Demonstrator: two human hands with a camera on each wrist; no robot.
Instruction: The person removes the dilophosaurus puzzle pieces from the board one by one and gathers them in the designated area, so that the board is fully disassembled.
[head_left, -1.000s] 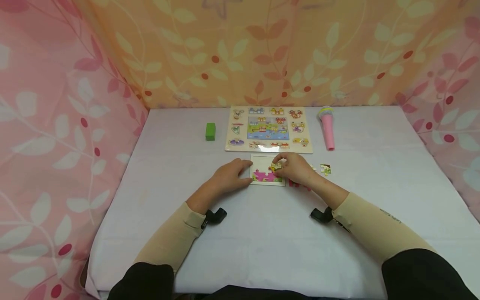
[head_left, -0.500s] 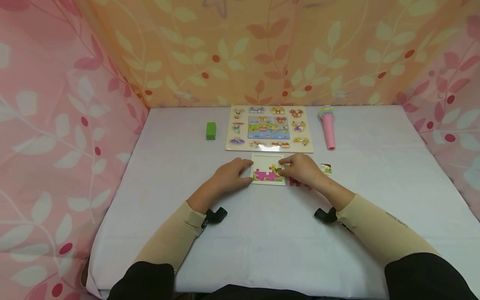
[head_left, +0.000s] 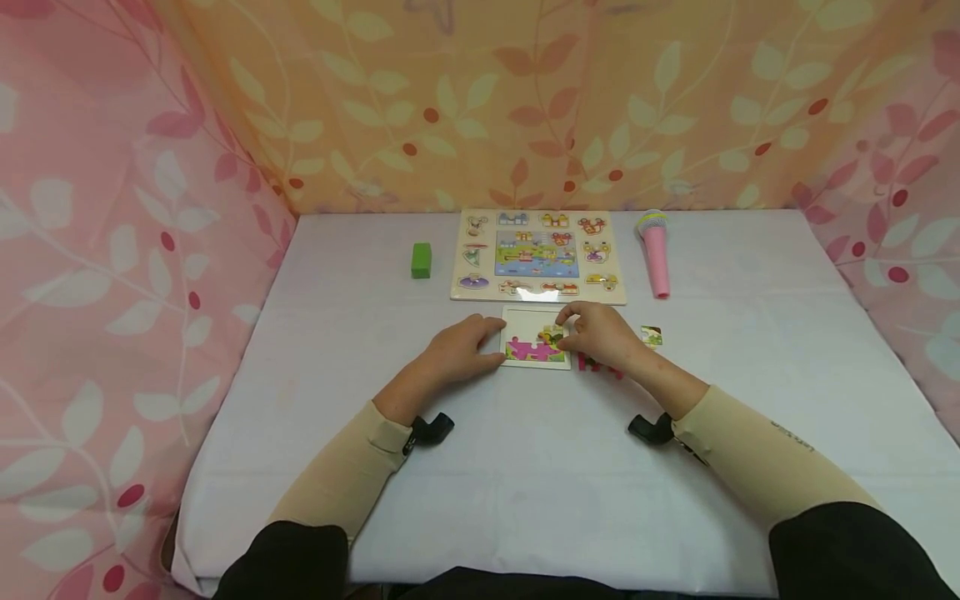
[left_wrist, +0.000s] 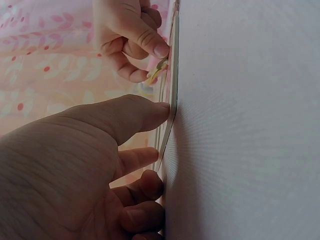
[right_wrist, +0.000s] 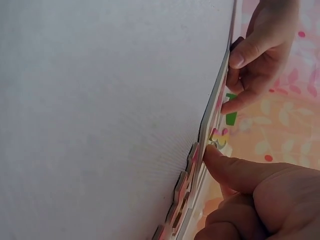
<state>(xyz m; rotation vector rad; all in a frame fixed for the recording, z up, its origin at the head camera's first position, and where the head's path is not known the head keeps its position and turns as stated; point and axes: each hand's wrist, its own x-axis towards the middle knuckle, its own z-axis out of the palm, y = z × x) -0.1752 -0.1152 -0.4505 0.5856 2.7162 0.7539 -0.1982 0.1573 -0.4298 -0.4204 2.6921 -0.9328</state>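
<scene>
A small white puzzle tray (head_left: 528,323) lies flat on the table, with joined pink puzzle pieces (head_left: 528,350) along its near side. At its left edge, my left hand (head_left: 459,348) rests thumb and index finger, held apart; the left wrist view shows the thumb (left_wrist: 142,117) pressing the rim. My right hand (head_left: 602,335) pinches a yellow-green puzzle piece (head_left: 551,334) over the tray's right side, touching or just above the pink row. That piece (right_wrist: 218,137) appears tilted in the right wrist view. Red-pink loose pieces (head_left: 590,363) lie partly under the right hand.
Another loose puzzle piece (head_left: 651,335) lies to the right of the right forearm. Behind the tray stands a larger picture puzzle board (head_left: 462,292). A green block (head_left: 422,261) lies left of it, a pink toy microphone (head_left: 656,258) right. Patterned curtains (head_left: 480,108) surround the table.
My right hand has shifted slightly right, and its fingers now sit by the tray's right edge. The yellow-green piece has come down toward the pink row. My left hand has stayed in place.
</scene>
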